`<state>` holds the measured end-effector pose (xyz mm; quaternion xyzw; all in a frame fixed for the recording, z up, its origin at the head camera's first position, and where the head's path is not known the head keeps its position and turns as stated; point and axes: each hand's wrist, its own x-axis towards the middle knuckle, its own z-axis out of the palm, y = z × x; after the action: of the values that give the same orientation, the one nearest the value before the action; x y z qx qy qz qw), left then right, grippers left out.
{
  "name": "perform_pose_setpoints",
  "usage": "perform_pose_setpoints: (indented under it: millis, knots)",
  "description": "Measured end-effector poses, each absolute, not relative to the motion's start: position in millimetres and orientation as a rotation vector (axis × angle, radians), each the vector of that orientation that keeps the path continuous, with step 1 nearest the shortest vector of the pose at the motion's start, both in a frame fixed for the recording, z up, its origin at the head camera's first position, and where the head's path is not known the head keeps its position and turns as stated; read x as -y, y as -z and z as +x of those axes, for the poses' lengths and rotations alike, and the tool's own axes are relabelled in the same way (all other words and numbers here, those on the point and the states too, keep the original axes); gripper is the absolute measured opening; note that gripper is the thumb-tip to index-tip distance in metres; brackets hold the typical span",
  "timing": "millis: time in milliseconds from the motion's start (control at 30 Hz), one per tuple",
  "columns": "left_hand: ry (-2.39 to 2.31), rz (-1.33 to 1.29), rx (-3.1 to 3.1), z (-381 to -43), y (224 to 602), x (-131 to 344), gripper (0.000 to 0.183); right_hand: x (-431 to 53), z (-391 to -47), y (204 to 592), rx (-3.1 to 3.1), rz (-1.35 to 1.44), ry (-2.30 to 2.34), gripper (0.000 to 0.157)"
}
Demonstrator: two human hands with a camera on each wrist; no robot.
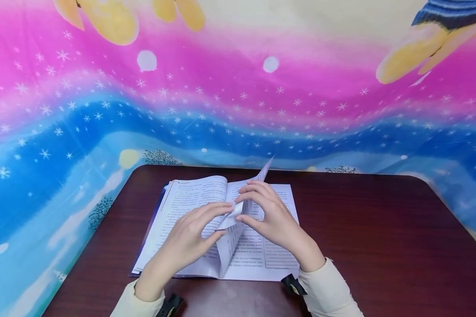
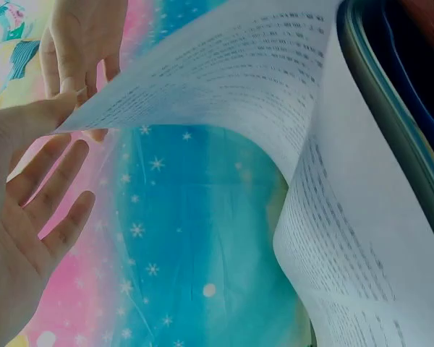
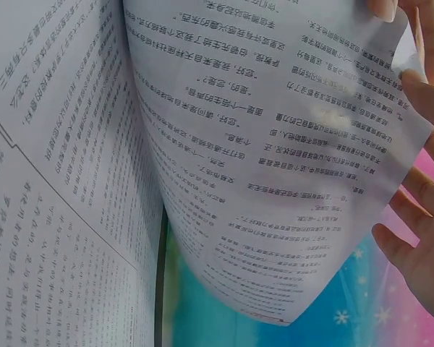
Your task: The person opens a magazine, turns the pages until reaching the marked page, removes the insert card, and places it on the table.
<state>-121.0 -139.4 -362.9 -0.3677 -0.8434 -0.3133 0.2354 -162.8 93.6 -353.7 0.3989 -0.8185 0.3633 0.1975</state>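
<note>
An open book [image 1: 194, 193] with dense printed text lies on the table, one page [image 1: 232, 240] lifted and standing up near the spine. My left hand [image 1: 190, 231] is over the left half, thumb and fingers pinching the raised page's edge. From the right, my right hand [image 1: 275, 215] holds the same edge between thumb and fingers. In the left wrist view the page [image 2: 224, 72] curves up to the fingers, and the remaining left fingers are spread. The right wrist view shows the page's printed side [image 3: 260, 159], with the fingers at its outer edge.
The dark reddish-brown table [image 1: 361, 229] extends to both sides of the book. Behind it hangs a pink and blue cloth [image 1: 242, 110] with snowflakes. Black straps [image 1: 293, 285] are at the wrists, below pale sleeves [image 1: 329, 288].
</note>
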Motion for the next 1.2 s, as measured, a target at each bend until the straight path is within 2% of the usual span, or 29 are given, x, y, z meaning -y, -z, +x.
perform_pose_setpoints:
  millis: [567, 1200]
  knots:
    - [0.748, -0.917, 2.365, -118.5, 362.9, 153.6, 0.043, -96.9, -155.8, 348.7, 2.238, 1.112, -1.058, 0.043]
    - [0.724, -0.697, 2.435, -100.1, 381.7, 193.0, 0.067, -121.1, -142.8, 369.1, 2.316, 0.987, -0.892, 0.028]
